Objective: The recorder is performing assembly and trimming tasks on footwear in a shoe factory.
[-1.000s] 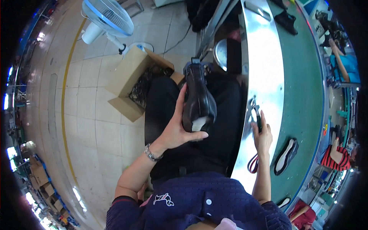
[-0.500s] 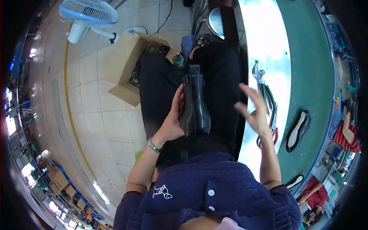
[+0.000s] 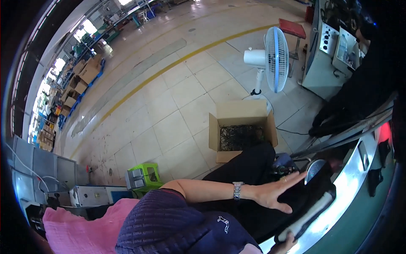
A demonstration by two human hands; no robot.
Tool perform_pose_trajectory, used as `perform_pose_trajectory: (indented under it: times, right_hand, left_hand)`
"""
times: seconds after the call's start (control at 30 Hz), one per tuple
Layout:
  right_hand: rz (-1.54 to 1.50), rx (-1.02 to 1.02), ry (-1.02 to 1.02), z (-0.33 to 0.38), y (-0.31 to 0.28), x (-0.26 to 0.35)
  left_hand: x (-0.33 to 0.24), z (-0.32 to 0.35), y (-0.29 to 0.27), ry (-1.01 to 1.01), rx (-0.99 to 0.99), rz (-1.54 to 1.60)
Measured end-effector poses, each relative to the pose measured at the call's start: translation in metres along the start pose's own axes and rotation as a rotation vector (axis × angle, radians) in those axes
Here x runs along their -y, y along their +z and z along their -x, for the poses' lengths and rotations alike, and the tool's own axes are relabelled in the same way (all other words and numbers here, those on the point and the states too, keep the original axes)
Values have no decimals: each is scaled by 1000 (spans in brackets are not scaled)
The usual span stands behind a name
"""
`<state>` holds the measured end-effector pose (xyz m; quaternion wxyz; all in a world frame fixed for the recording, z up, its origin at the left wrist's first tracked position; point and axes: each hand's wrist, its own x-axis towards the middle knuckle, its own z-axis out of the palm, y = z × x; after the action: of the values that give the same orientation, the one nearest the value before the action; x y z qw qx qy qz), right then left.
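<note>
A black shoe (image 3: 311,203) with a white sole lies slanted between my lap and the shiny metal table edge (image 3: 357,175). My left hand (image 3: 275,194), a metal watch on its wrist, is stretched out flat with the fingers spread, right beside the shoe's upper and holding nothing. Only a few fingers of my right hand (image 3: 291,247) show at the bottom edge, curled around the shoe's lower end. My black trousers (image 3: 249,169) fill the space under the hand.
An open cardboard box (image 3: 242,127) with black scraps stands on the tiled floor by my knee. A white and blue standing fan (image 3: 275,59) is behind it, a green stool (image 3: 144,174) at left, a grey machine cabinet (image 3: 334,51) and a person in black (image 3: 368,93) at right.
My head has swung left, so the floor now fills the view. My left hand has let go of the shoe and opened flat; my right hand has come onto the shoe's lower end.
</note>
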<state>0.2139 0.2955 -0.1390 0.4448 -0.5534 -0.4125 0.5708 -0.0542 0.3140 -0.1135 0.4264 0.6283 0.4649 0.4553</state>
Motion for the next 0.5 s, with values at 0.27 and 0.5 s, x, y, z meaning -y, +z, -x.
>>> perform_pose_trajectory:
  times: [0.27, 0.5]
  right_hand:
    - [-90, -745, -165, -51, -98, 39]
    - [401, -836, -190, -71, -208, 6]
  left_hand:
    - [52, 24, -64, -134, -348, -807]
    - [99, 25, -53, -342, -248, -850]
